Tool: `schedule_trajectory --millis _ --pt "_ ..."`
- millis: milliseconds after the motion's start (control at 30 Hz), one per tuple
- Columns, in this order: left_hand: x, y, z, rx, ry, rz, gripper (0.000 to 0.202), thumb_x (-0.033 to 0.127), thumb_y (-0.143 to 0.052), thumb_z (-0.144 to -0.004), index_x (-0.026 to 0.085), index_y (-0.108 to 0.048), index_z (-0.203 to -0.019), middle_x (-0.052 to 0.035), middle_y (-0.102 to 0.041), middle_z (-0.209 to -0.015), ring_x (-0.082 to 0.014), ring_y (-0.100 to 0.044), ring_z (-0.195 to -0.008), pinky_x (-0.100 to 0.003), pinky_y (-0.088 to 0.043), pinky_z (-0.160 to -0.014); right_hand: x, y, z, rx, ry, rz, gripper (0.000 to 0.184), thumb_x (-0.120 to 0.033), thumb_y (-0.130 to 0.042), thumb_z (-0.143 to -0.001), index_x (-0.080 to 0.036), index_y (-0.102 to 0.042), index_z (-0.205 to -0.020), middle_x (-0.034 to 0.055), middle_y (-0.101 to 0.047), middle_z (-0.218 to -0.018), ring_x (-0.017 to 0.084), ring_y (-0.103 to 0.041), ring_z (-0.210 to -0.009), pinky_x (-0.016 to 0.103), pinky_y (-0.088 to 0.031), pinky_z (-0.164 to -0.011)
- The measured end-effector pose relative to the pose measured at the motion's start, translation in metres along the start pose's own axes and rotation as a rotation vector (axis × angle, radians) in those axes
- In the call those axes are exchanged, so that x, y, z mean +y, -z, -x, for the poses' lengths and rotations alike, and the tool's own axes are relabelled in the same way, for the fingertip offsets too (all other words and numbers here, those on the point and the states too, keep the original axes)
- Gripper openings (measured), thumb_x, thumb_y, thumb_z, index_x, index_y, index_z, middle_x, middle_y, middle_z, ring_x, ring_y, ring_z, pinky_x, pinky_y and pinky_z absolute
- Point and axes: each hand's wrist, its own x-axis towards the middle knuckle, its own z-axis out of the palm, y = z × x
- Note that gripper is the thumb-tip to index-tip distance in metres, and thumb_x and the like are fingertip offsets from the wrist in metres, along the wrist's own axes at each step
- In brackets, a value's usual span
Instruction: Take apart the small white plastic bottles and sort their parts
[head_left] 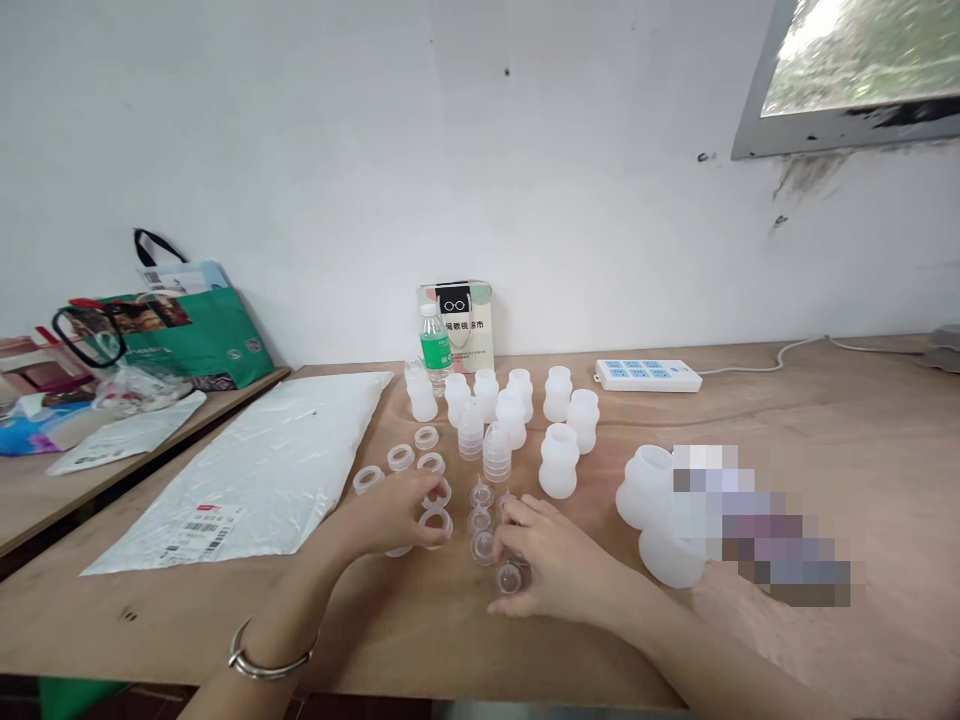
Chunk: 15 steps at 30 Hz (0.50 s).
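1. Head view: the left hand [394, 508] reaches over the translucent rings [427, 447], left of the desk's [405, 635] middle; its thumb and fingertips stand narrowly apart, and whether they pinch a ring I cannot tell.
2. The right hand [551, 555] curves around some of the clear teats [484, 546], nearer the desk's front edge; I cannot tell whether it grips one. Other teats stand in a column between the hands.
3. Clear domed caps [471, 438] and white bottles [559, 470] stand behind, toward the back edge.
4. A white mailing bag [262, 460] lies toward the left edge; a power strip [649, 376] lies near the back edge.
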Motion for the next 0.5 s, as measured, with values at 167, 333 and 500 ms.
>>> schedule_trajectory --millis 167,333,500 --pt "0.002 -0.01 0.001 0.017 -0.037 -0.137 0.013 0.02 -0.054 -0.067 0.019 -0.058 -0.08 -0.0037 -0.064 -0.081 -0.0204 -0.058 -0.072 -0.029 -0.04 -0.065 0.005 -0.003 -0.001 -0.061 0.059 0.043 0.011 -0.024 -0.076 -0.072 -0.02 -0.067 -0.075 0.0057 -0.059 -0.093 0.024 -0.053 -0.095 0.037 -0.045 -0.083" --pt "0.016 0.011 0.002 0.168 -0.097 0.057 0.02 0.031 -0.056 -0.076 0.02 -0.059 -0.094 -0.0039 -0.064 -0.093 -0.021 -0.059 -0.082 -0.032 -0.045 -0.072 0.002 0.0 -0.001 0.12 -0.004 -0.422 0.009 -0.025 -0.067 -0.081 -0.021 -0.059 -0.077 0.0044 -0.063 -0.103 0.02 -0.059 -0.094 0.036 -0.046 -0.083" --pt "0.027 0.014 -0.014 0.387 -0.364 0.398 0.037 0.035 -0.059 -0.082 0.024 -0.053 -0.117 -0.0055 -0.062 -0.105 -0.0186 -0.059 -0.09 -0.031 -0.05 -0.077 0.003 0.001 -0.008 0.282 -0.237 -0.911 0.026 -0.033 -0.074 -0.07 -0.022 -0.052 -0.071 0.0001 -0.069 -0.08 0.015 -0.062 -0.069 0.031 -0.048 -0.066"
